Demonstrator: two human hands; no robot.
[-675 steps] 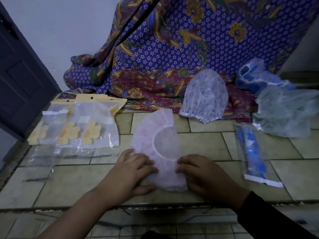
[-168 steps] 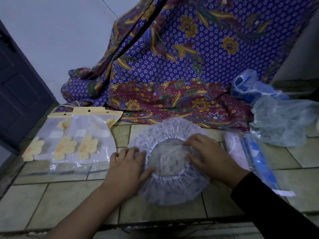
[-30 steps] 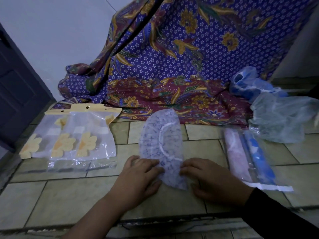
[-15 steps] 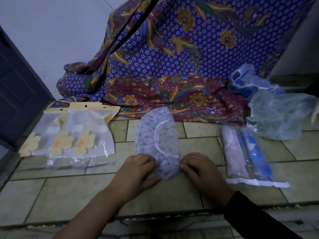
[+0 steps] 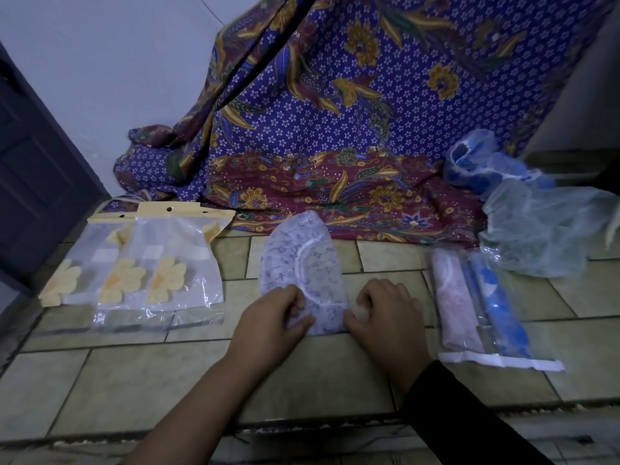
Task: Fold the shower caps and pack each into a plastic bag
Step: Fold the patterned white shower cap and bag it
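Clamping both grips on the lilac cap [image 5: 302, 263]: left hand [image 5: 273, 322], right hand [image 5: 389, 320]; nearby plastic bag [image 5: 469, 358] holds pink cap [image 5: 453, 303].

No writing, brand, number or sign could be read anywhere in the view. The small white patches on the clear plastic bags with yellow header strips and yellow flower prints [image 5: 167, 263] were too blurred to show any print.
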